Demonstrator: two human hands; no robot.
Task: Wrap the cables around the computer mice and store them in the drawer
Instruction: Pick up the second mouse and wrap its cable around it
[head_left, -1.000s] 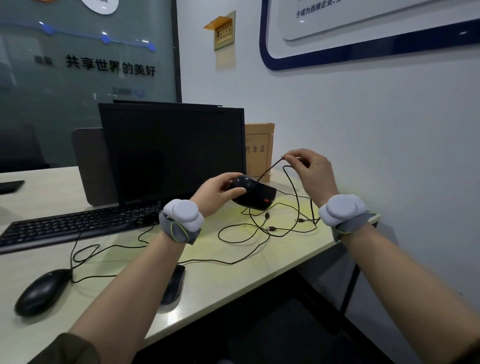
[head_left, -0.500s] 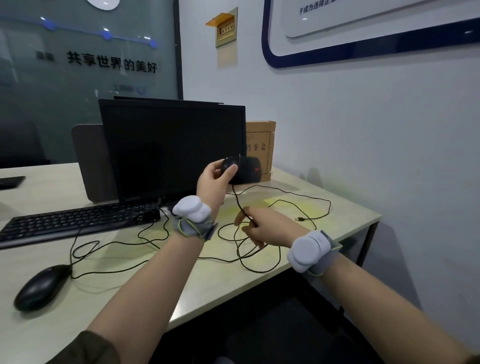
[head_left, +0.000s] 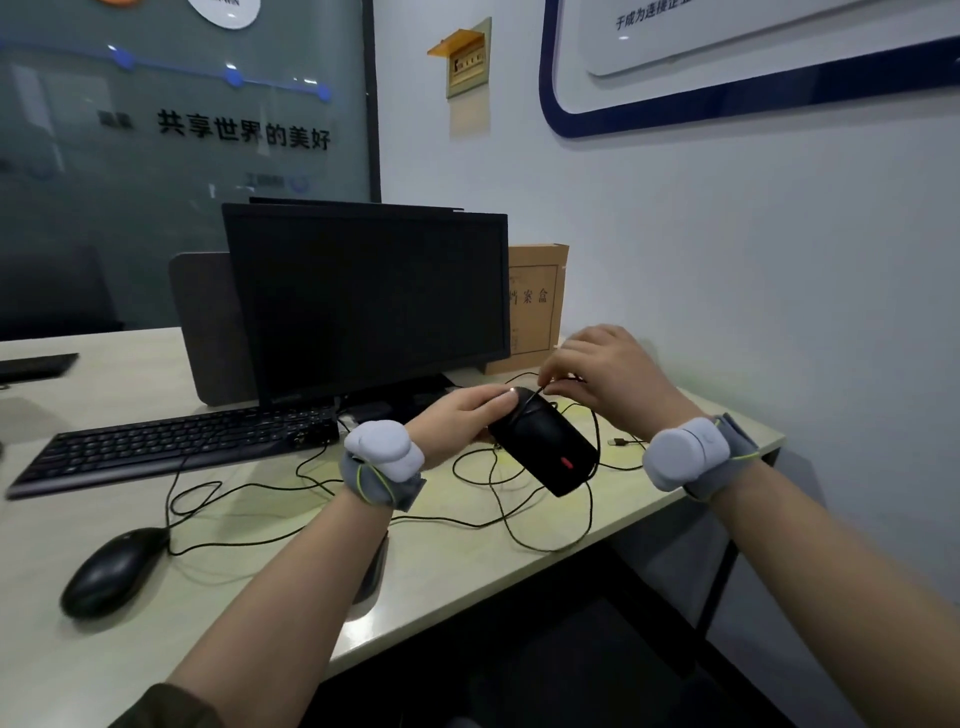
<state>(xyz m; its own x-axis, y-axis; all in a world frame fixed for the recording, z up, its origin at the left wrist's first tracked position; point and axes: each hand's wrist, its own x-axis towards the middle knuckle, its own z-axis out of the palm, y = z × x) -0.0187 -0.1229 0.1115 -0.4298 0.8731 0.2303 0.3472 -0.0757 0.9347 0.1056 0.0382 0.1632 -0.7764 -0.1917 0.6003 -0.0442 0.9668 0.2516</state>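
Mid-wrap on mouse number one, by the looks of it. Left hand curled around the back end of a glossy black corded mouse with a red mark, held up off the pale worktop just right of the frame's centre. Right hand above it, fingertips pinched shut on the thin black cable right where it crosses the top of the mouse. Most of that cable lying loose in loops on the worktop underneath, plug end near the right wrist, so probably only a turn or so done at best.

Next move, as a guess: pull the slack up and lay another turn around the body, keeping it tight with the left thumb so nothing slips off. Worth watching for the loops snagging on each other.

Head count: two mice for sure, the held one plus a matte black oval mouse sitting at the lower left of the frame, cable unwrapped and trailing off toward the dark keyboard. Possibly a third dark thing under the left forearm, too hidden to call. One black monitor, one brown cardboard file box behind it. No drawer visible anywhere, so storing is a long way off.
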